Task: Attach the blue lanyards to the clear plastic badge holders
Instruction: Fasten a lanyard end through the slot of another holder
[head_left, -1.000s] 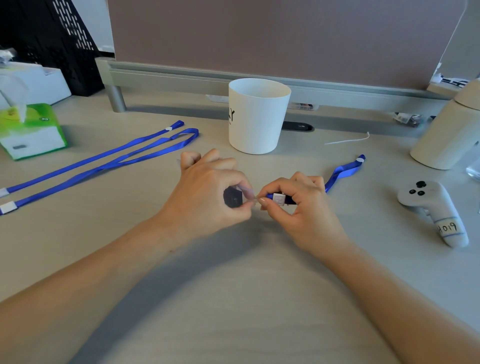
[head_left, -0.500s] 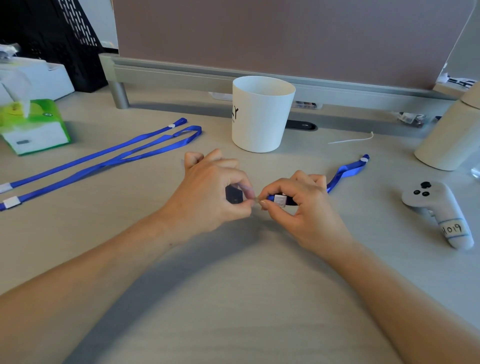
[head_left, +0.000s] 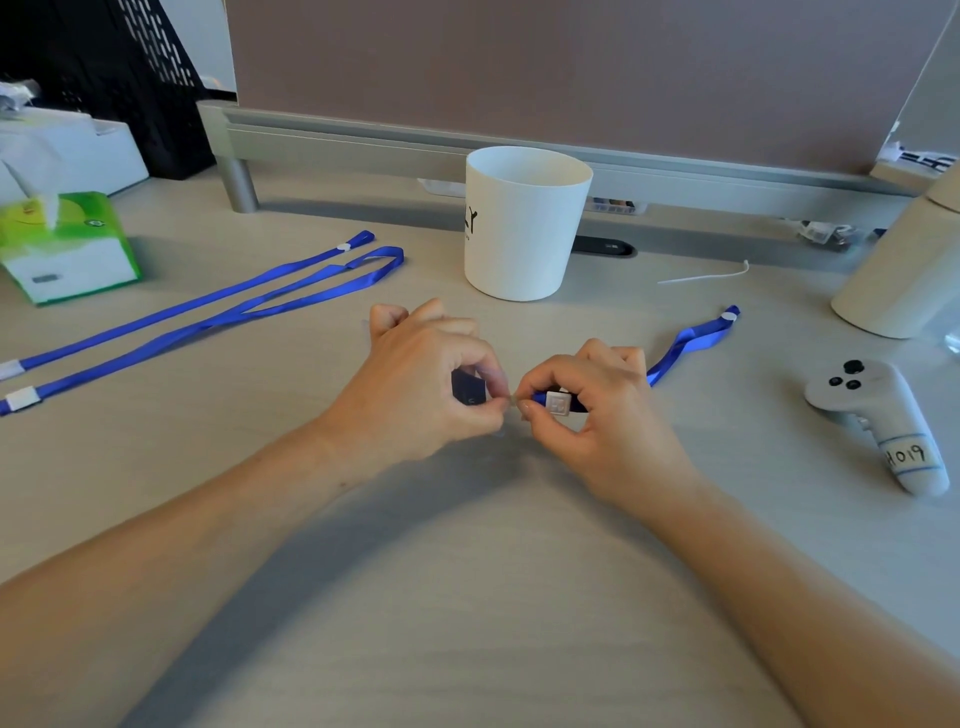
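At frame centre the left hand (head_left: 421, 384) pinches something small and partly dark, likely the badge holder (head_left: 469, 391), fingers curled shut around it. The right hand (head_left: 587, 410) grips the lanyard (head_left: 691, 340) by its white clasp (head_left: 558, 404), closed tight, tip aimed at the left fingertips, seemingly to hook it on. Two spare lanyards (head_left: 218, 306) wait at left, beside the cup (head_left: 524, 223).
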